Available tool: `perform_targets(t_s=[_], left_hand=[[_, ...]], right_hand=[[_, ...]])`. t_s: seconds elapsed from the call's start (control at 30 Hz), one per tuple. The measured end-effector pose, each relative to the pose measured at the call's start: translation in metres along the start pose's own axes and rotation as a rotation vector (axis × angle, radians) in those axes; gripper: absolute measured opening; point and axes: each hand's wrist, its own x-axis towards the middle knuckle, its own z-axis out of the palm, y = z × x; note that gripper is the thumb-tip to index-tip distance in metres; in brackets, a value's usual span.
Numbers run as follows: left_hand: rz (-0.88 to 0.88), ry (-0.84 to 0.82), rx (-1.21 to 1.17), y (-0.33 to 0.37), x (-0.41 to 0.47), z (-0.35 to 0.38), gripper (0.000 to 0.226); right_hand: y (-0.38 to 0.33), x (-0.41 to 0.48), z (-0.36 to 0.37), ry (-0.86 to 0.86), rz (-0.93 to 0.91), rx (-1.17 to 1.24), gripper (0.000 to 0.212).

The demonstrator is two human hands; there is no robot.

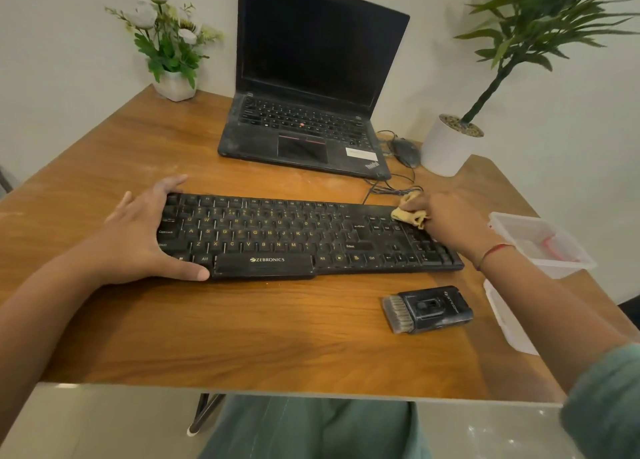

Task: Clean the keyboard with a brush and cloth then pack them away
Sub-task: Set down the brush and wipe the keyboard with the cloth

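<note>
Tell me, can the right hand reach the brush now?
Probably yes: nothing covers the brush, which lies close to the right hand, in front of the keyboard; but that hand holds the cloth.

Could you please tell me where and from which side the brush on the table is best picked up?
Grip the brush by its black body, pinching across the two long sides from above. It lies flat on the table with the bristles pointing left, so coming from the right keeps fingers off them; the right hand, holding the cloth, is nearest.
</note>
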Motion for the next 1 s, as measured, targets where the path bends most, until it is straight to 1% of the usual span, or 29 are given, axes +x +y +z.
perform_targets(t_s=[0.1, 0.2, 0.33, 0.43, 0.5, 0.6, 0.73, 0.77, 0.83, 0.9, 0.97, 1.0], left_hand=[[0.013, 0.009, -0.004, -0.002, 0.002, 0.001, 0.139], [0.007, 0.008, 0.004, -0.002, 0.002, 0.001, 0.151], [-0.006, 0.003, 0.012, 0.002, -0.001, 0.001, 0.153], [-0.013, -0.003, -0.002, 0.002, -0.002, 0.000, 0.151], [-0.010, -0.013, -0.022, -0.002, 0.000, 0.000, 0.144], [-0.020, -0.028, -0.054, -0.005, 0.000, 0.001, 0.133], [-0.025, -0.027, -0.086, -0.005, 0.001, 0.000, 0.132], [-0.012, -0.023, -0.091, -0.005, 0.000, 0.000, 0.133], [0.008, -0.015, -0.094, -0.004, -0.001, 0.001, 0.137], [0.005, -0.011, -0.081, -0.002, -0.001, 0.001, 0.142], [0.006, -0.016, -0.080, -0.003, -0.001, 0.001, 0.139], [0.006, -0.024, -0.087, -0.004, -0.001, 0.001, 0.135]], right_hand=[[0.010, -0.013, 0.001, -0.008, 0.108, 0.011, 0.051], [0.009, -0.023, 0.001, -0.035, 0.214, 0.008, 0.041], [0.002, -0.041, 0.000, -0.014, 0.247, -0.061, 0.026], [-0.012, -0.048, -0.004, -0.005, 0.229, -0.094, 0.017], [-0.025, -0.049, -0.007, 0.006, 0.209, -0.051, 0.011], [-0.058, -0.049, -0.008, 0.026, 0.148, 0.019, 0.010], [-0.105, -0.053, -0.011, 0.088, 0.008, 0.014, 0.013], [-0.110, -0.053, -0.013, 0.085, -0.023, 0.045, 0.013], [-0.112, -0.054, -0.021, 0.024, -0.030, 0.205, 0.014], [-0.105, -0.054, -0.033, -0.057, 0.044, 0.494, 0.017], [-0.093, -0.059, -0.045, -0.125, 0.155, 0.822, 0.015], [-0.086, -0.064, -0.051, -0.130, 0.197, 0.938, 0.015]])
